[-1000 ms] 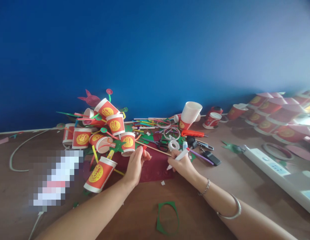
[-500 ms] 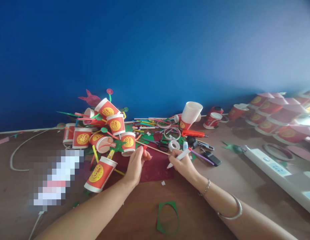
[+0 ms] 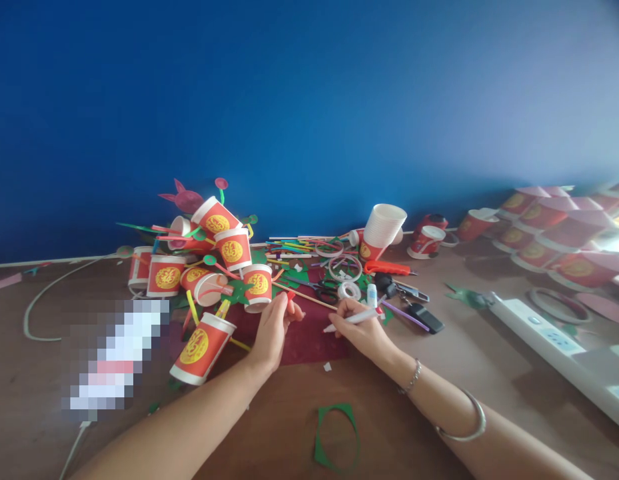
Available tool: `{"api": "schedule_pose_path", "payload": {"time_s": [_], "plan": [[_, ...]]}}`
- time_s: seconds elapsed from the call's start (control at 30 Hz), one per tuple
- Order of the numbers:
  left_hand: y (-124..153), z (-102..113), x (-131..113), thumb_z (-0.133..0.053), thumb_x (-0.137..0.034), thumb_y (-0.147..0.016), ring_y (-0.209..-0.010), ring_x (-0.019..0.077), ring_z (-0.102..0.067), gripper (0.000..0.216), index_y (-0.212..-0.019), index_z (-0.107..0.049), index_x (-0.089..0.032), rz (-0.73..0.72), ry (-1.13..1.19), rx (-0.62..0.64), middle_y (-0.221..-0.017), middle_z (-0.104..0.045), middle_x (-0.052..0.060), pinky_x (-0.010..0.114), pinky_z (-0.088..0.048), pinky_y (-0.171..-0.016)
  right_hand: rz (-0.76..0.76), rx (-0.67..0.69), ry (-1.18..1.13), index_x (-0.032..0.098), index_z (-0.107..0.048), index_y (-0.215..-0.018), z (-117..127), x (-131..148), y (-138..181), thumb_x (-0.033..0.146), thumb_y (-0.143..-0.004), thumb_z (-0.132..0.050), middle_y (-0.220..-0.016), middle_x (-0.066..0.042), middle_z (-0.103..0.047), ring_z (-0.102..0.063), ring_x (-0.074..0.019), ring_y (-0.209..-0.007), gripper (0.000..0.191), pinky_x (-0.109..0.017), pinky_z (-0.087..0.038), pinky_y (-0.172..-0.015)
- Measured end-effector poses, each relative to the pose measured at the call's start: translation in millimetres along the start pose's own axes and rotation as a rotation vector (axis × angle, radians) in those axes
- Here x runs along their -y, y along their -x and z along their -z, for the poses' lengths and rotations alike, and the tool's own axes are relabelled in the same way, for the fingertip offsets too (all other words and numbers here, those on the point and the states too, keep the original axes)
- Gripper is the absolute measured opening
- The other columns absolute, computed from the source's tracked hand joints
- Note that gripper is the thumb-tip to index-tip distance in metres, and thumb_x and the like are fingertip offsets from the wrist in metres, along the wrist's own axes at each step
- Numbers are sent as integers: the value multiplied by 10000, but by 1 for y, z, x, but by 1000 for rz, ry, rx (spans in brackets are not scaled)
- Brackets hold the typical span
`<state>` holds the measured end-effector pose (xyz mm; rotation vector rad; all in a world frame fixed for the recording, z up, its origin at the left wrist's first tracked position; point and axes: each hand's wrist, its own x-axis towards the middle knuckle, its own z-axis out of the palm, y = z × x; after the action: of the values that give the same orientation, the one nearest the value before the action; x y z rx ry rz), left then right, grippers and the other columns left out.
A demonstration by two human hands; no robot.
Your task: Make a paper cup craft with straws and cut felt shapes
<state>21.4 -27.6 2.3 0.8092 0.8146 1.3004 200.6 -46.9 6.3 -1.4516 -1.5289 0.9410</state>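
Observation:
My right hand (image 3: 365,337) is closed around a white marker (image 3: 358,317) with a red end, its tip pointing left over a dark red sheet (image 3: 312,345). Between the fingertips of my left hand (image 3: 270,333) is a small red marker cap (image 3: 290,296), apart from the marker. A thin wooden stick (image 3: 305,294) lies behind and between both hands. Left of my left hand leans a red paper cup (image 3: 203,348), in front of a pile of joined cups (image 3: 232,249) with straws and green paper pieces. A glue stick (image 3: 372,295) stands just behind my right hand.
Scissors (image 3: 325,291), tape rolls (image 3: 348,291), straws (image 3: 289,247), an orange glue gun (image 3: 388,267) and keys (image 3: 424,317) lie behind. Stacked cups (image 3: 386,227) stand near the blue wall. A power strip (image 3: 536,333) is at right, a green paper cutout (image 3: 321,440) in front.
The marker in my right hand has turned flatter, and its tip has moved slightly left and up. My left hand stays about where it was. The whole view has shifted slightly.

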Motion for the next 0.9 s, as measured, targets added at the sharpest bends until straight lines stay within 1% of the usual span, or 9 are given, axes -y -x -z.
{"api": "schedule_pose_path", "payload": {"time_s": [0.1,0.23,0.33,0.5,0.9], "plan": [[0,0,0,-567,-430,-810,-622,135,-528,337,-592,-508,-181,-7,-7,-6,-592,-568,-9,303,-449,-711,35,1,30,206,-457,-587,1,0,-1,325,-743,-602,-529,26,-561,-476,-118,-493,244,-242,-335,-472],[0,0,1,-559,-435,-816,-632,136,-531,338,-596,-505,-184,-2,-24,-5,-598,-569,-11,304,-447,-725,22,66,-20,204,-475,-610,0,2,0,341,-782,-571,-532,15,-595,-532,-133,-510,240,-239,-361,-479],[0,1,2,-550,-438,-825,-638,135,-530,340,-602,-505,-185,-2,-34,-2,-607,-574,-11,306,-446,-741,24,101,-24,201,-481,-627,0,2,1,300,-785,-548,-526,21,-593,-534,-121,-501,198,-218,-355,-469],[0,2,3,-546,-443,-827,-639,136,-533,337,-611,-511,-186,-2,-40,-3,-611,-579,-12,307,-449,-746,39,91,52,193,-469,-581,-1,3,1,258,-747,-562,-505,40,-549,-451,-85,-461,200,-195,-298,-440],[1,1,1,-550,-436,-824,-631,137,-531,328,-613,-507,-187,-2,-38,-8,-612,-574,-10,315,-454,-751,37,105,85,198,-455,-555,-2,-3,-1,254,-733,-555,-499,35,-561,-456,-95,-469,212,-203,-317,-452]]}}
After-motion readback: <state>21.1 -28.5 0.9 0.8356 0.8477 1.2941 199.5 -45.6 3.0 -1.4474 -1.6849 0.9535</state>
